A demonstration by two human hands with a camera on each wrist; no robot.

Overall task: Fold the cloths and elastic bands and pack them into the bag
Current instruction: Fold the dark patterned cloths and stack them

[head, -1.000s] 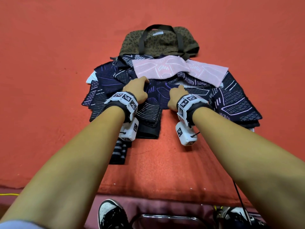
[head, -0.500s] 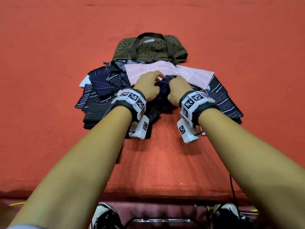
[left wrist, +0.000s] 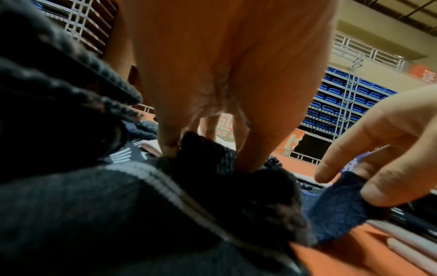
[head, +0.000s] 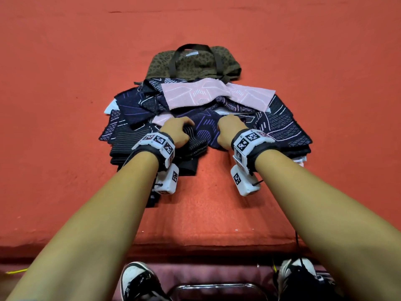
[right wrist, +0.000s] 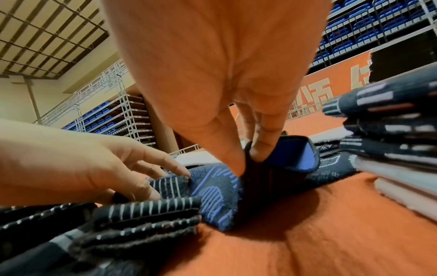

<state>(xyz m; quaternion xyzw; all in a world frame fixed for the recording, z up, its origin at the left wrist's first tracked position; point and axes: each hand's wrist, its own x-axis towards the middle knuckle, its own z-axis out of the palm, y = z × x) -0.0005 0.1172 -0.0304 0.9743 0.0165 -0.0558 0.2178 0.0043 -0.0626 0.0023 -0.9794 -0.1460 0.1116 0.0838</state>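
Observation:
A navy cloth with purple lines (head: 206,129) lies at the near edge of a pile of patterned cloths (head: 280,127). My left hand (head: 180,132) pinches its dark striped left edge (left wrist: 205,149), thumb and fingers curled into the fabric. My right hand (head: 227,130) pinches the cloth's right side (right wrist: 220,188) between thumb and forefinger. The two hands are about a hand's width apart. A pink cloth (head: 206,94) lies across the far side of the pile. Behind it sits the olive leopard-print bag (head: 195,61), its black handles up.
Everything rests on an orange-red felt table cover (head: 65,105), with bare felt on both sides of the pile. Folded dark striped cloths (head: 121,146) are stacked left of my left hand. My shoes (head: 138,281) and a chair rail show below the table's near edge.
Both hands went forward toward the pink cloth with the navy cloth bunched between them, then came back to the pile's near edge and spread apart.

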